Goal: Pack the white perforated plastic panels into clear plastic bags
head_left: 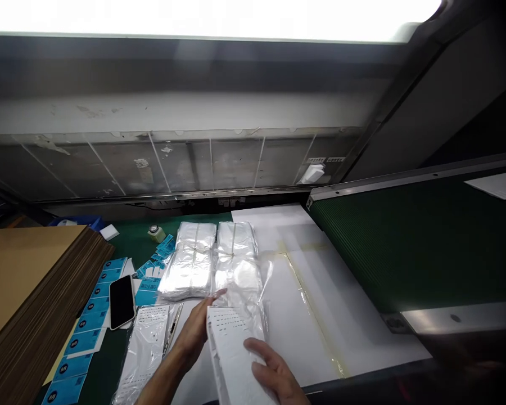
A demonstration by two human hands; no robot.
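**A:** What's the left hand point(193, 333) doing?

**B:** It's standing open, fingers straight, with its palm pressing against the long side of a white slotted plastic piece point(230, 351). The right hand point(275, 365) is lying on the piece's upper face, fingers spread and slightly curled. I can't tell whether either hand is truly gripping it.

**A:** Is the piece inside anything?

**B:** A clear plastic bag point(248, 306) is rising just beyond the left fingertips, behind the piece. I can't tell how far it's covering it.

**A:** What's around the hands?

**B:** Straight ahead, four clear bundles of white-filled bags point(194, 259) are sitting in a block. Left of the left wrist, another bagged slotted piece point(143, 349) is lying on a green work mat point(130, 236), and farther left are blue printed cards point(84, 323), a black smartphone point(121, 302) and stacked cardboard sheets point(29, 287). Right of the right hand, a white sheet point(316, 315) is covering the bench, and a green conveyor belt point(417, 242) is running beyond it.

**A:** And the arms?

**B:** The left forearm is angling up from the lower edge. The right wrist is reaching the frame's bottom edge, mostly cut off.
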